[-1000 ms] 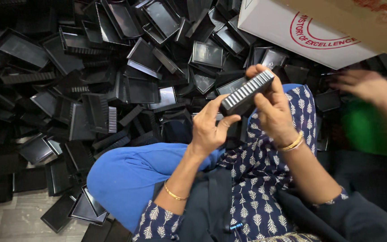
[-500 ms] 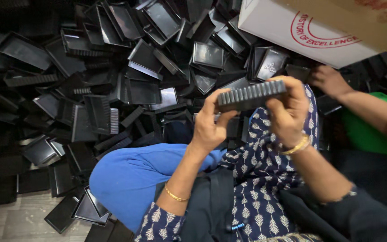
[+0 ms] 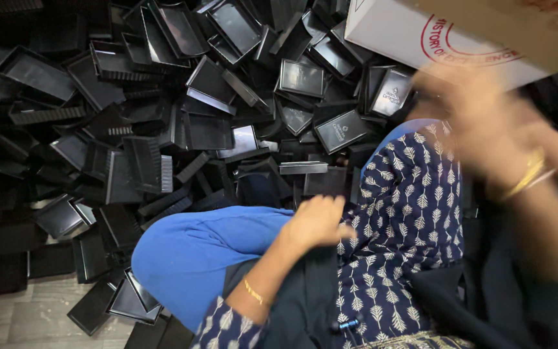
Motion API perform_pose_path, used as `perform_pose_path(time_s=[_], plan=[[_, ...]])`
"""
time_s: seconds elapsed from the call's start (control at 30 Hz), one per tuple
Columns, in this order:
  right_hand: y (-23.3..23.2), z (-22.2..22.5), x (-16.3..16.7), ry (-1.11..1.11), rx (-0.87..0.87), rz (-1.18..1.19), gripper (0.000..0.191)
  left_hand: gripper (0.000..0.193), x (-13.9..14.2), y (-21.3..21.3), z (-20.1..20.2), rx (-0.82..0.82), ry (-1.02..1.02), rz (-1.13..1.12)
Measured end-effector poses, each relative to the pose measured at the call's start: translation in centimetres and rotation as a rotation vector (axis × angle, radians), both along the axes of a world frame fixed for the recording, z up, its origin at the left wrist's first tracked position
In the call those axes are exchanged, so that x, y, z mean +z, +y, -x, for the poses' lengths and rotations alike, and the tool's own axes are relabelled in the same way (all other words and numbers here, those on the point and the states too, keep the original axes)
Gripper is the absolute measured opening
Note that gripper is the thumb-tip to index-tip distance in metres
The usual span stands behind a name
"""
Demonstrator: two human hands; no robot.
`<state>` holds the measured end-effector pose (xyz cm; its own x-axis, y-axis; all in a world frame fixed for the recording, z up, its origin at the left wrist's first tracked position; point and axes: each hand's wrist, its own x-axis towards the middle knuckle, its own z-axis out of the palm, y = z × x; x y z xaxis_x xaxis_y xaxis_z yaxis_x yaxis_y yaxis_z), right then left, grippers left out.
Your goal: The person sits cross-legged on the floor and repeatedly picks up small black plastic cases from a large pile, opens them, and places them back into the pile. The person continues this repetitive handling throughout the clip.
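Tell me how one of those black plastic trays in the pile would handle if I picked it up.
The black trays look thin-walled, so probably light and slightly flexible. Their glossy faces suggest a slippery hold; the ribbed edges might grip better. Lying loosely jumbled on each other, neighbours would likely slide when one is pulled out.

Workshop floor, heaped black plastic trays [image 3: 208, 129], cardboard box [image 3: 395, 32]

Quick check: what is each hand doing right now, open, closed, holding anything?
Left hand: loosely curled, resting on the lap by the blue knee, holding nothing visible.
Right hand: raised near the cardboard box, too blurred to tell.
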<state>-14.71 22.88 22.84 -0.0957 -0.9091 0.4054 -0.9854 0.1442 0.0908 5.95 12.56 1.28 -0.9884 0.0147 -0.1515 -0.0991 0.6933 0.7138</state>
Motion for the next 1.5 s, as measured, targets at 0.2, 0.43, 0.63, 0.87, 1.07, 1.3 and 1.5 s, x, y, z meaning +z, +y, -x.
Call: perform_pose_path(time_s=[0.2,0.43,0.63,0.87,1.07,1.3,1.5], plan=[[7.8,-5.9,-15.1,0.032,-0.081,-0.626,0.084,0.053,-2.0,4.4,-7.1,-0.087,-0.215,-0.018],[7.8,-7.2,-15.5,-0.218,0.061,-0.495,0.047,0.019,0.3,2.7,-7.6,0.207,-0.114,0.027],[9.2,-5.7,-17.0,-0.582,-0.096,0.005,0.035,0.014,6.0,-2.1,-10.2,0.675,0.184,-0.192],[4.2,-7.6,-17.7,-0.724,-0.004,0.402,0.039,0.054,6.4,-2.6,-7.2,0.699,0.304,-0.197],[-1.6,-14.1,-19.2,-1.067,0.360,0.318,0.039,0.027,5.3,-2.2,-7.3,0.618,-0.305,0.076],[-1.1,-15.1,-20.0,-0.638,0.349,-0.263,0.086,0.028,10.5,-10.1,-15.5,0.716,-0.462,0.403],[4.7,-12.7,-21.3,-0.450,0.417,-0.755,0.096,0.036,12.7,-9.8,-14.7,0.734,-0.241,0.670]])
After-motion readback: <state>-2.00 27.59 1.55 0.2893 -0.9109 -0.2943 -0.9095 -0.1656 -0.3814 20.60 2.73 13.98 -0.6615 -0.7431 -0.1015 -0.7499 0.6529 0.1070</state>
